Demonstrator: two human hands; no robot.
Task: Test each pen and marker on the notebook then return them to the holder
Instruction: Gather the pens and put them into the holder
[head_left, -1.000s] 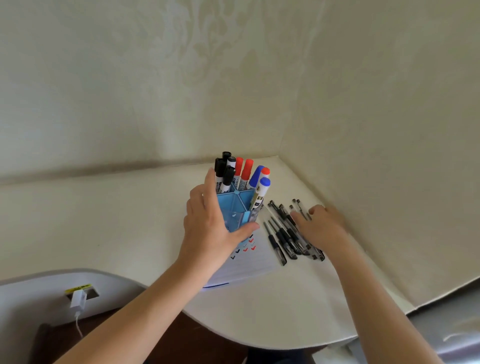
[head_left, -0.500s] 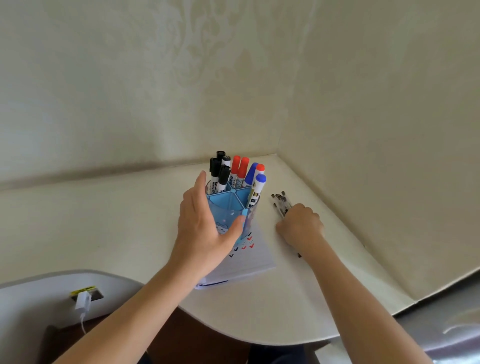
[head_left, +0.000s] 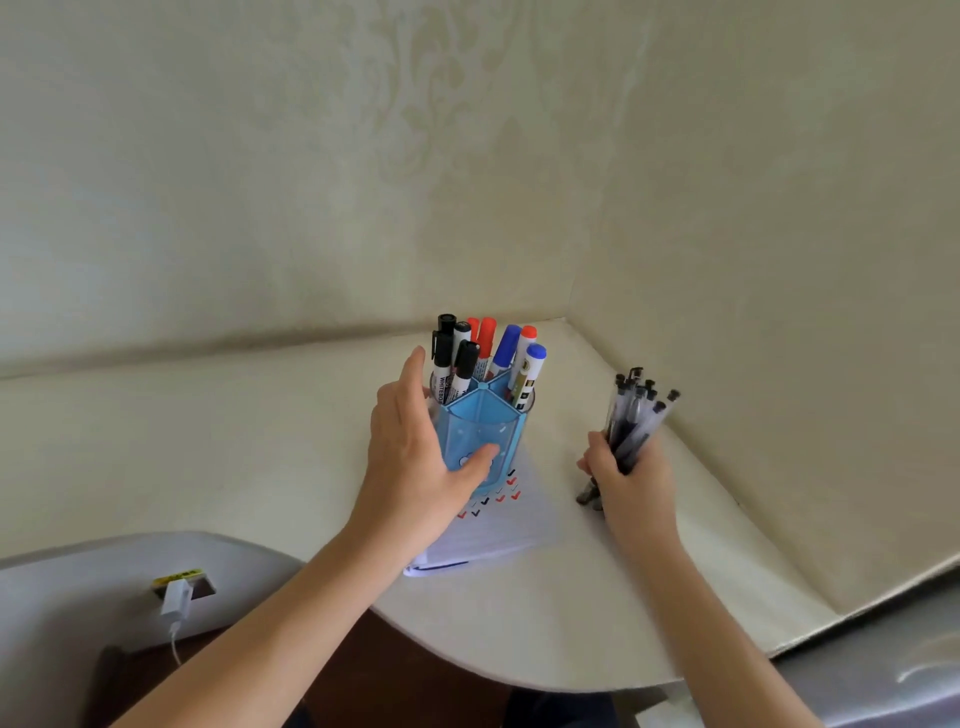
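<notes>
here right hand (head_left: 631, 480) grips pens (head_left: 631, 415) beside holder (head_left: 483, 436).

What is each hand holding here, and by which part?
The right hand grips a bundle of black pens near their lower ends; the left hand holds the blue holder round its side.

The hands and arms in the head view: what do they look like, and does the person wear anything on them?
Both are bare. The left hand and the right hand show no glove, ring or other marking. The left forearm and the right forearm carry no sleeve, watch or bracelet as far as the picture reaches.
</notes>
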